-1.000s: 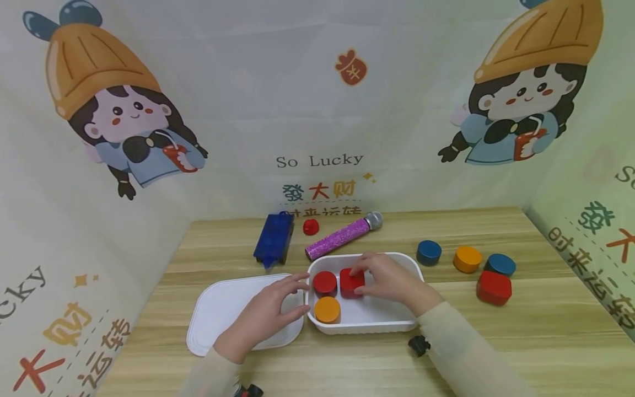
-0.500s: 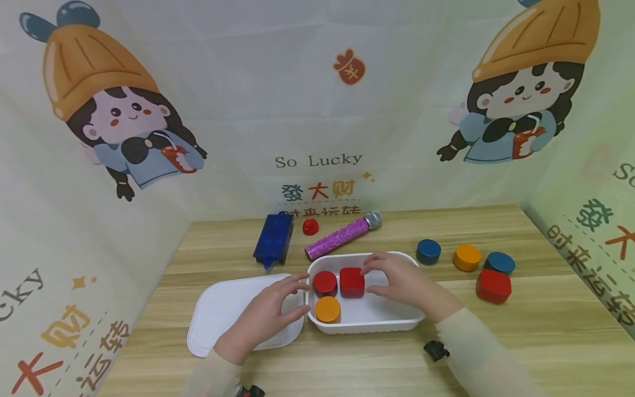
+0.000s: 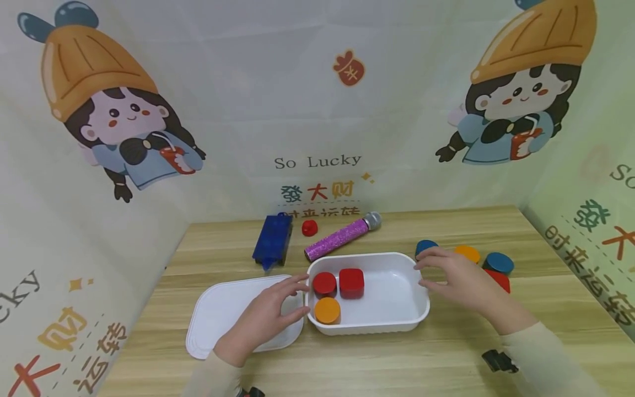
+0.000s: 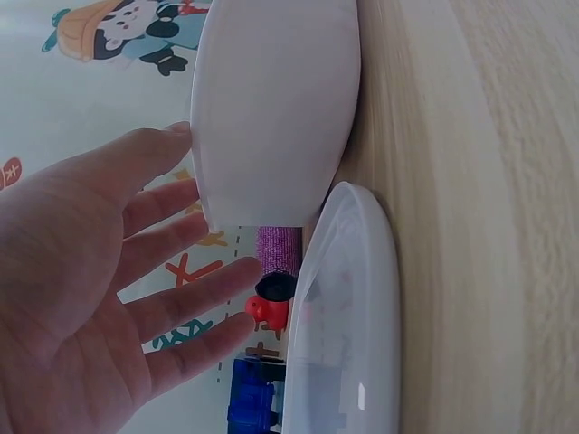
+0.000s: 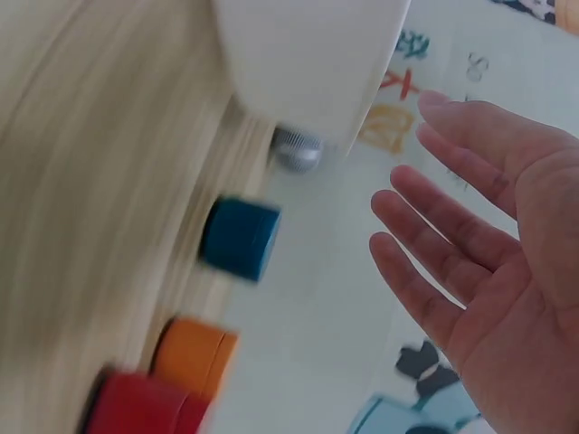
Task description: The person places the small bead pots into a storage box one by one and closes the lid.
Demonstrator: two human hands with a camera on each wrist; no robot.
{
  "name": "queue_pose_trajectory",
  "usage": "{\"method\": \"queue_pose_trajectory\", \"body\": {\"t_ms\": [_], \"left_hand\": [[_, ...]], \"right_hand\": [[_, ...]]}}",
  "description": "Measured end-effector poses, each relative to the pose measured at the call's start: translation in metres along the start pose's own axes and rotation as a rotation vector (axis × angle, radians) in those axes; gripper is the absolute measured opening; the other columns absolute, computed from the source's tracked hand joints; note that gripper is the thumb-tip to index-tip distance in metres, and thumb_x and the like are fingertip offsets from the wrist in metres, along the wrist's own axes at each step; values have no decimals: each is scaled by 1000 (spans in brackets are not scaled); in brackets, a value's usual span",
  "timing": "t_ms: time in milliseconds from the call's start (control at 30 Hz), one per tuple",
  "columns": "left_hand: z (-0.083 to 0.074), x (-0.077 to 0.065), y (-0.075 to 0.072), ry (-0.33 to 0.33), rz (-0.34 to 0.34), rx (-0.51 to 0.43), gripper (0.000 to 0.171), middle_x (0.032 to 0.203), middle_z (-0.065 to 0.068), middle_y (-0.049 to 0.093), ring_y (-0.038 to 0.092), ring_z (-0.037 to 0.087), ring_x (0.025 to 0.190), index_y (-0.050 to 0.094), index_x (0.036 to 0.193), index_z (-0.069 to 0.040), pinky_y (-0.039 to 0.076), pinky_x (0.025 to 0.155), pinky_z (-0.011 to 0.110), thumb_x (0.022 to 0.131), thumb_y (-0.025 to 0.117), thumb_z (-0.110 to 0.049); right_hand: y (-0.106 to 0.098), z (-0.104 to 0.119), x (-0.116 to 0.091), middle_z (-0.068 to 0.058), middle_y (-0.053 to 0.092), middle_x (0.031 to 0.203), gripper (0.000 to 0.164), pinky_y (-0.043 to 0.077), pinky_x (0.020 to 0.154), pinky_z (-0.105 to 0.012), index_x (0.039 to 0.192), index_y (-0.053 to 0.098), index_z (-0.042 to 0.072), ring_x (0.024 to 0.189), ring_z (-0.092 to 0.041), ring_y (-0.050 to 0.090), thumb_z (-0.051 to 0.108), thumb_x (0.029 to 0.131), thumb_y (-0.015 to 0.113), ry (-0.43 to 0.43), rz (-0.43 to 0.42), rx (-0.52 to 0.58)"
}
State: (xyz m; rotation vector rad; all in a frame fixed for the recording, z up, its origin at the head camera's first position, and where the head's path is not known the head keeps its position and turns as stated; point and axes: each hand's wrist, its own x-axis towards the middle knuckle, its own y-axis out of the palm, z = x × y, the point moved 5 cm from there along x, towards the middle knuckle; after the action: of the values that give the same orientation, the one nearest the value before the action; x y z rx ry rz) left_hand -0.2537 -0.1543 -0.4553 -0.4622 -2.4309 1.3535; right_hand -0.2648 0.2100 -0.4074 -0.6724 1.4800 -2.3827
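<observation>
A white plastic container [image 3: 397, 326] stands in the middle of the table. Inside its left half lie a round red block [image 3: 324, 283], a squarish red block [image 3: 351, 283] and a round orange block [image 3: 327, 310]. My left hand [image 3: 265, 314] rests its fingertips at the container's left rim, fingers loosely spread. Just past the right rim, my right hand [image 3: 463, 281] hovers with relaxed fingers and holds nothing. Behind it sit a blue round block [image 3: 426, 246], an orange one [image 3: 468, 254], another blue one [image 3: 498, 263] and a partly hidden red block [image 3: 500, 280].
A white lid [image 3: 218, 314] lies left of the container, partly under the left hand. At the back are a blue toy vehicle [image 3: 273, 240], a small red toy [image 3: 310, 227] and a glittery purple microphone [image 3: 342, 237]. A printed cloth backdrop [image 3: 238, 110] encloses the table.
My right hand has let go of the squarish red block inside the container and moved right, out past the rim toward the loose blocks. The left hand stays at the left rim.
</observation>
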Motion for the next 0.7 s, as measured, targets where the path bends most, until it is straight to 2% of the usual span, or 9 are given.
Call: {"method": "queue_pose_trajectory", "body": {"t_ms": [200,300,367,433,567,700], "left_hand": [[-2,3,-2,5,-1,-5,39,157,1,53,70,24,114,69,131,-18,56,103,50,96,75,-32],[-2,3,-1,9,-1,-11,39,157,2,53,70,24,114,69,132,-17,56,103,50,96,75,-32],[-2,3,0,4,0,-11,39,157,1,52,70,23,114,69,132,-18,56,103,50,96,74,-33],[-1,3,1,-5,2,-14,39,157,0,52,71,23,114,69,132,-19,56,103,49,96,74,-33],[0,1,2,-17,6,-9,40,157,0,52,71,22,113,69,132,-19,57,102,49,96,75,-34],[0,0,1,-10,4,-7,40,157,0,53,71,21,113,69,133,-19,58,101,48,96,74,-35]], "right_hand": [[-14,-24,-22,-14,71,124,24,61,89,-50,110,77,8,112,-36,69,15,87,83,15,-101,-45],[-17,-36,-32,-16,72,122,26,61,74,-37,111,77,7,85,-21,70,14,86,84,11,-126,-52],[-19,-44,-39,-15,73,118,26,58,68,-32,109,77,6,76,-15,65,14,85,85,8,-140,-68],[-20,-53,-46,-15,73,116,25,58,70,-35,107,77,7,77,-17,64,12,84,86,9,-150,-75],[-20,-70,-60,-13,73,112,22,56,89,-58,100,78,10,104,-36,67,11,81,88,27,-177,-97],[-23,-88,-72,-16,73,112,25,55,88,-62,100,78,9,105,-42,66,10,78,89,67,-168,-102]]}}
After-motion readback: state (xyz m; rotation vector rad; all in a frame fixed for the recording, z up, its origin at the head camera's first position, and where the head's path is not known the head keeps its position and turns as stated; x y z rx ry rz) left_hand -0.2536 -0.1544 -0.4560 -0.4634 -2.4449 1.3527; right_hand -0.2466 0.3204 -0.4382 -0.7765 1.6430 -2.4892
